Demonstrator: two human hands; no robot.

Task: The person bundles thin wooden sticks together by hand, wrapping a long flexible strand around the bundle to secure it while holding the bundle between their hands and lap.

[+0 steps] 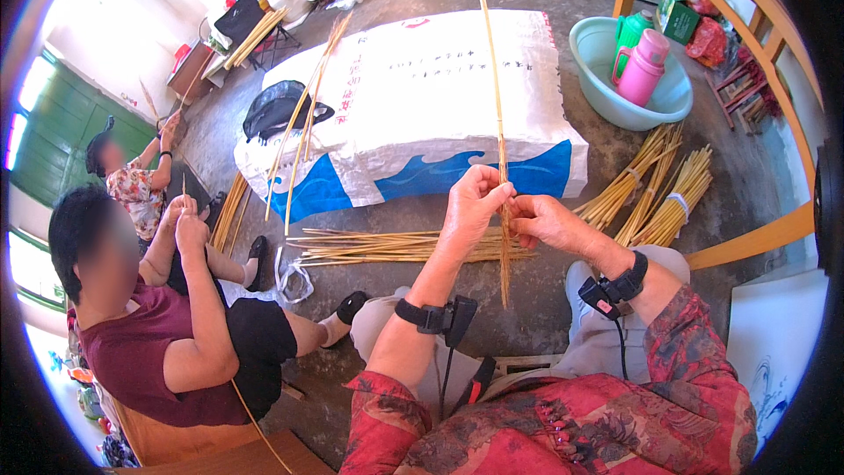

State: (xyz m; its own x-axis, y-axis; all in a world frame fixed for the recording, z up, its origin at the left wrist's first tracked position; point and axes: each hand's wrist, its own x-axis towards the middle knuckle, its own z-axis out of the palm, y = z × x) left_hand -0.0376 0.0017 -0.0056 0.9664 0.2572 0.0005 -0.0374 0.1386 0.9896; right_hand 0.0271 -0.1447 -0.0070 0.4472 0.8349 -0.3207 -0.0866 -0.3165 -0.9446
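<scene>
Upright in front of me is a long, thin, straw-coloured dry stalk (pixel 499 97), its lower end frayed and brushy. My left hand (pixel 475 207) pinches it between thumb and fingers just above that frayed end. Close beside, my right hand (pixel 554 227) has its fingertips closed together at the same part of the stalk, from the right. The frayed tip hangs below both hands. Behind it, a pile of similar stalks (pixel 369 247) lies across the floor.
A low table under a white and blue printed sheet (pixel 422 97) stands ahead, with a black bag (pixel 286 110) and a few stalks on it. To the right are tied stalk bundles (pixel 677 198) and a basin (pixel 589 88) holding flasks. Two people work at left, the nearer one (pixel 167 325) beside me.
</scene>
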